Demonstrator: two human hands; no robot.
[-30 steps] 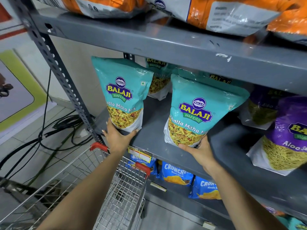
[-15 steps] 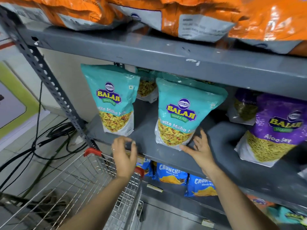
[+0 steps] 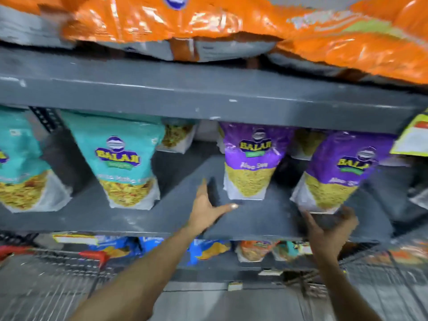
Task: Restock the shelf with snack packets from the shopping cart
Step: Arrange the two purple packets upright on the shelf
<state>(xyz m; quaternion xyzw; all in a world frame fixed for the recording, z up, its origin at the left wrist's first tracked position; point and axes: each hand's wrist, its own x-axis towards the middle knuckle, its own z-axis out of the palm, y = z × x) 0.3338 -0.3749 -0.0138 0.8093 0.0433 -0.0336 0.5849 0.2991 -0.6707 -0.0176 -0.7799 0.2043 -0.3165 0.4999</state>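
Your left hand (image 3: 206,210) lay spread, empty, at the shelf's (image 3: 139,218) front edge; your right hand (image 3: 328,230) cupped the purple packet's (image 3: 335,174) base.

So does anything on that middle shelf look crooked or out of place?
Nothing is spilled or torn. The right purple packet leans to the right instead of standing straight like the purple one beside it, and the right hand is at its base. The picture is blurred, so small damage would not show.

Heavy motion blur, even light, glare on orange packets (image 3: 231,22)
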